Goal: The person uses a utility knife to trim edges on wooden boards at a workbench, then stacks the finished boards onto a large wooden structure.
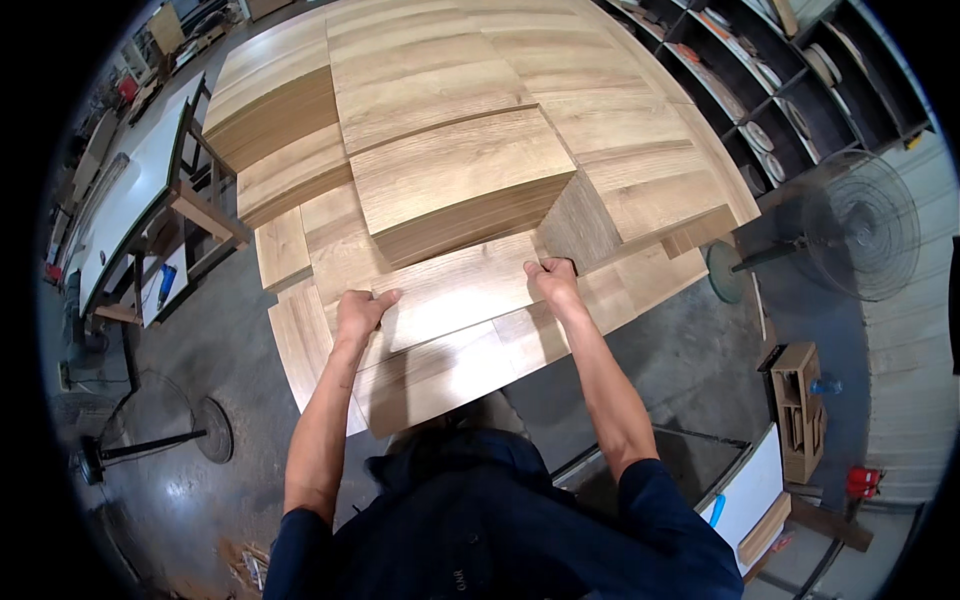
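A light wood-grain panel (462,290) lies between my hands, its long near edge facing my body. My left hand (360,314) grips its left end, thumb on top and fingers mostly hidden. At the right end my right hand (553,281) holds it the same way, with the thumb pointing inward. Directly behind the panel rises a taller stack of similar panels (460,180). Lower wood-grain boards (480,365) show in front, below the held panel. A greyer board face (580,215) is visible just beyond my right hand.
Stepped stacks of boards (270,120) spread far and left. A white-topped table (150,190) stands at left, and a pedestal fan (215,430) below it. To the right are another fan (860,225), dark shelving (800,90) and a wooden box frame (797,410).
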Available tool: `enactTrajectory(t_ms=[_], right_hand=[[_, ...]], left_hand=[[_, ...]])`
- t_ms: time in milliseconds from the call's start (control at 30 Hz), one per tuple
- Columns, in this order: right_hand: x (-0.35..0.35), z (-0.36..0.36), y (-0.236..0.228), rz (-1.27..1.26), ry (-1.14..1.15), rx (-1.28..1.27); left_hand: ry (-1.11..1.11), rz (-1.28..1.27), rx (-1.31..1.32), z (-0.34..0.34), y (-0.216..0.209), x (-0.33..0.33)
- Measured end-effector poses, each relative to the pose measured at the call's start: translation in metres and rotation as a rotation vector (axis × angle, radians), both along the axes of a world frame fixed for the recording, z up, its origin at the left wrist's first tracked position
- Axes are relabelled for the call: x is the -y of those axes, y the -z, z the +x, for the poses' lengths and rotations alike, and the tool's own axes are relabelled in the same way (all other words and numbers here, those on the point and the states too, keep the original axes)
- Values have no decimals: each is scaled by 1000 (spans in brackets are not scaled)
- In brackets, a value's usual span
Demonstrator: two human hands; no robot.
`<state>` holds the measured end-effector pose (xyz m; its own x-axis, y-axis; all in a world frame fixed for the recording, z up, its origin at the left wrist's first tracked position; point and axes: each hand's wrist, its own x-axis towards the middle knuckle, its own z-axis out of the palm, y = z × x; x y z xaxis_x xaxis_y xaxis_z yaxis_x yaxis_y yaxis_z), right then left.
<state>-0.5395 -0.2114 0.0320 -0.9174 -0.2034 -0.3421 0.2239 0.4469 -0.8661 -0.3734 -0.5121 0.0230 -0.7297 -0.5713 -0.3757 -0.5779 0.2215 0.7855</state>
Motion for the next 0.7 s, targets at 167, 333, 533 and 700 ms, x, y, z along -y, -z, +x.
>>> enactTrajectory(t_ms=[167,333,533,700], right_hand=[[-34,31,28,-55,107,-355],[-39,82,21,-506,325,173],[-25,61,26,-889,458,401],[-32,50,39,-841,389,366]], left_hand=[[-87,149,-29,-3,0,-10],[-132,170,62,-2,-6,-17],[-130,176,41,-23,-8,-40],[-55,-17,93,-32,-19,-51]])
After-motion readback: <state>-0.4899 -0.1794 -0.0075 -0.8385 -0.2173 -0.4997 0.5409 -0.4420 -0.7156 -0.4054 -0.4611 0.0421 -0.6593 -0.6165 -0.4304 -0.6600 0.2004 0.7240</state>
